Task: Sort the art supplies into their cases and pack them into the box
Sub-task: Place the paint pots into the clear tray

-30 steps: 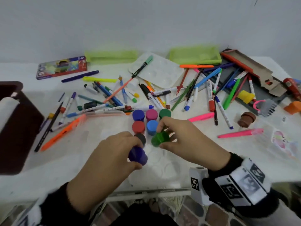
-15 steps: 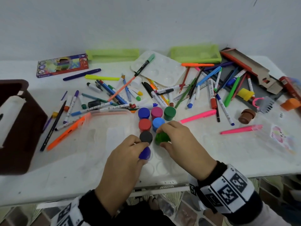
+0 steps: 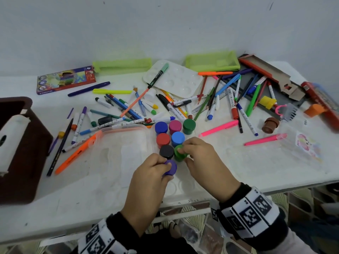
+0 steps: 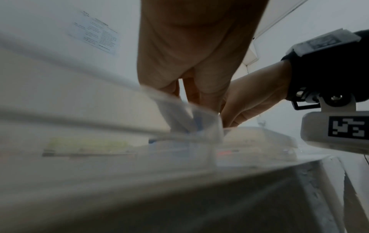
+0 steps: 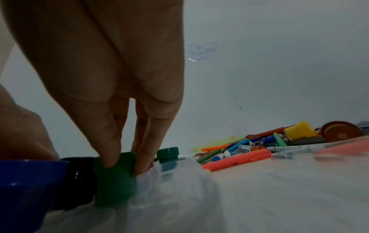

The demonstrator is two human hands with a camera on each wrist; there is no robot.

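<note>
A clear plastic paint case lies open at the table's front middle, with small paint pots standing in its right half: blue, magenta, dark green, red, light blue and black. My left hand pinches a purple pot just in front of the black one. My right hand grips a green pot beside the black pot, fingertips on its cap. The left wrist view shows only blurred clear plastic under my fingers.
Markers, pens and pencils are strewn across the back of the table. A white palette, two green cases, a pencil box, brown and yellow pots lie around. A dark brown box stands at the left.
Both hands moved forward and down with their pots; the green pot now sits beside the black one, and the purple pot is lowered just in front of it.
</note>
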